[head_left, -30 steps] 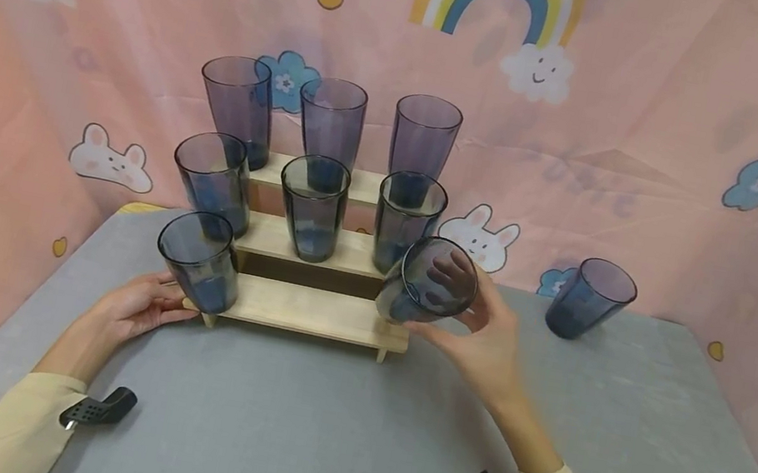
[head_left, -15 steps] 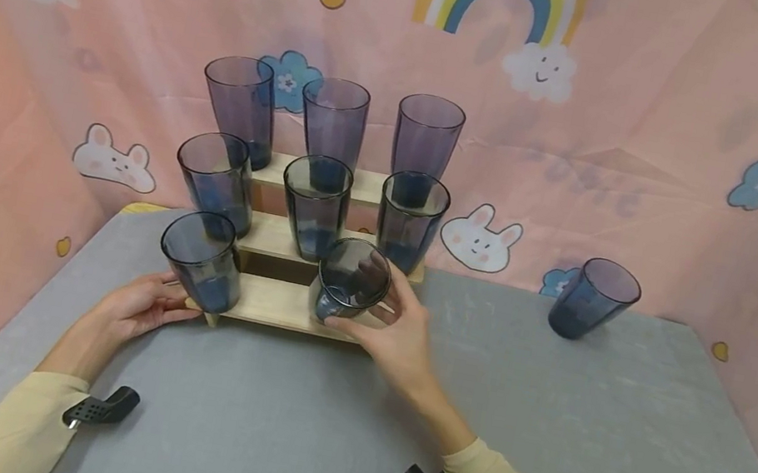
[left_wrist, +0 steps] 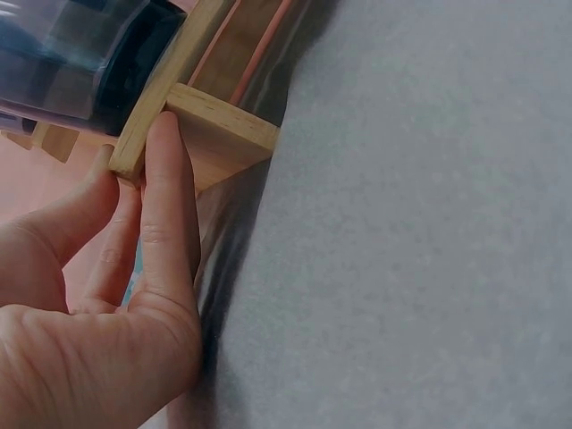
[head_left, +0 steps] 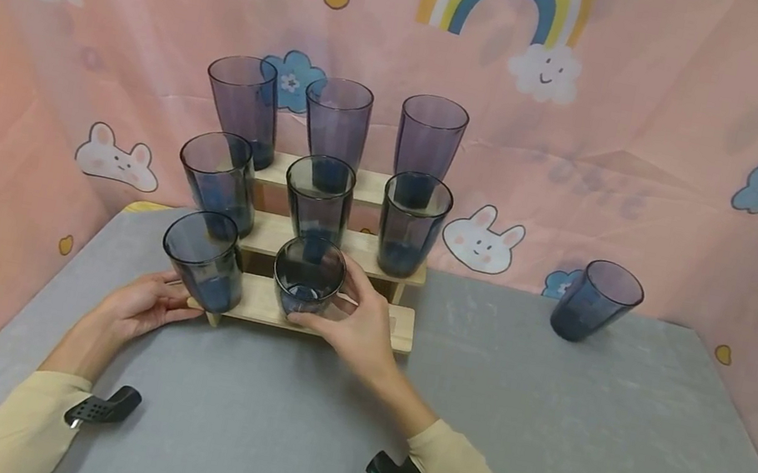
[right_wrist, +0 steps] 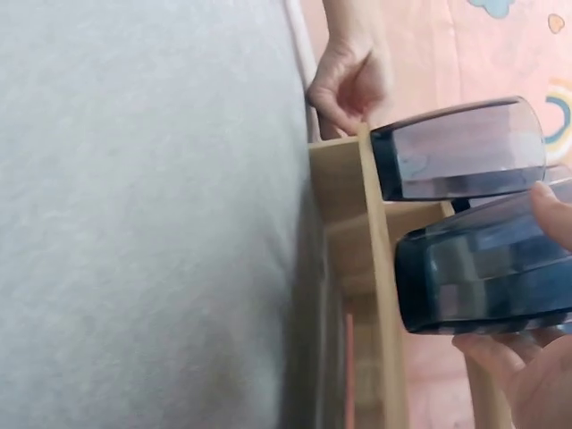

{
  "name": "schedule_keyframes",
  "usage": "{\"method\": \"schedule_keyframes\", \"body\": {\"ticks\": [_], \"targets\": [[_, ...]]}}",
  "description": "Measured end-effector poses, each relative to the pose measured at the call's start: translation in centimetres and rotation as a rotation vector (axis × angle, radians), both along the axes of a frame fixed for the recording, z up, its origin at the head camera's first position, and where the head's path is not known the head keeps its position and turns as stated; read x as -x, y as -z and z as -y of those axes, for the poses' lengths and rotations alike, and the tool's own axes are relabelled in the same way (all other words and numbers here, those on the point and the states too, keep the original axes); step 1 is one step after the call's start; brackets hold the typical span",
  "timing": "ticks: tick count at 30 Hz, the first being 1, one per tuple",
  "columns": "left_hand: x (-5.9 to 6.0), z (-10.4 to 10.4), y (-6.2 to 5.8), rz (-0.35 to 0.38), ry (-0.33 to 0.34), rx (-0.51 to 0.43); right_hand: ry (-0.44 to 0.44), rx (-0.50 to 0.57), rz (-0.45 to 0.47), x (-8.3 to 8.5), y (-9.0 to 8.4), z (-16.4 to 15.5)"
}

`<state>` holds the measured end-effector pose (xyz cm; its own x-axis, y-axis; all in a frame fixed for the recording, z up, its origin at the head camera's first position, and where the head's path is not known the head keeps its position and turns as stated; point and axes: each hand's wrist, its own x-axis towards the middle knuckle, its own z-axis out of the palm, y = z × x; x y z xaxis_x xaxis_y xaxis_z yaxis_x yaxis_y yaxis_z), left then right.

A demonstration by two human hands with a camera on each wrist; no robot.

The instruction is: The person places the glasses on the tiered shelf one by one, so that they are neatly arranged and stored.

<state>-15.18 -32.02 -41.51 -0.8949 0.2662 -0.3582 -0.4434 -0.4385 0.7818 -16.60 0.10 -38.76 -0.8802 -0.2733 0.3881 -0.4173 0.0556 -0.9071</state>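
Observation:
A three-tier wooden rack [head_left: 403,327] bears tinted drinking glasses on its steps. My right hand [head_left: 362,333] grips a blue-grey drinking glass [head_left: 303,278] round its side, over the middle of the lowest step. In the right wrist view this glass [right_wrist: 492,273] has its base right at the step's board, beside another glass [right_wrist: 460,152] at the step's left end. My left hand [head_left: 134,307] holds the lowest step's left end. Seen from the left wrist, the thumb is at the board's end and the fingers [left_wrist: 165,206] reach beneath the board [left_wrist: 143,130].
Three glasses line the top step, among them a purple-tinted one [head_left: 430,136], and three more the middle step. A lone glass [head_left: 596,300] stands on the grey tabletop [head_left: 542,434] at the back right. A pink patterned cloth [head_left: 604,82] hangs behind.
My right hand has carried the glass leftward from the lowest step's right end to its middle. The left hand has stayed on the rack's left end.

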Motion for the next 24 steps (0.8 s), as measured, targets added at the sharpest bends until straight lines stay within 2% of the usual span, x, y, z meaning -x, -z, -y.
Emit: {"method": "schedule_keyframes", "body": {"ticks": [9, 18, 24], "targets": [[0.03, -0.17, -0.01, -0.006, -0.001, 0.016, -0.017, -0.095, 0.006, 0.03, -0.93, 0.44], [0.08, -0.24, 0.05, -0.007, -0.006, 0.018, -0.013, -0.135, 0.046, 0.10, -1.02, 0.46], [-0.03, -0.05, 0.20, -0.008, -0.004, 0.015, -0.001, -0.199, 0.057, 0.06, -1.07, 0.51]]}}
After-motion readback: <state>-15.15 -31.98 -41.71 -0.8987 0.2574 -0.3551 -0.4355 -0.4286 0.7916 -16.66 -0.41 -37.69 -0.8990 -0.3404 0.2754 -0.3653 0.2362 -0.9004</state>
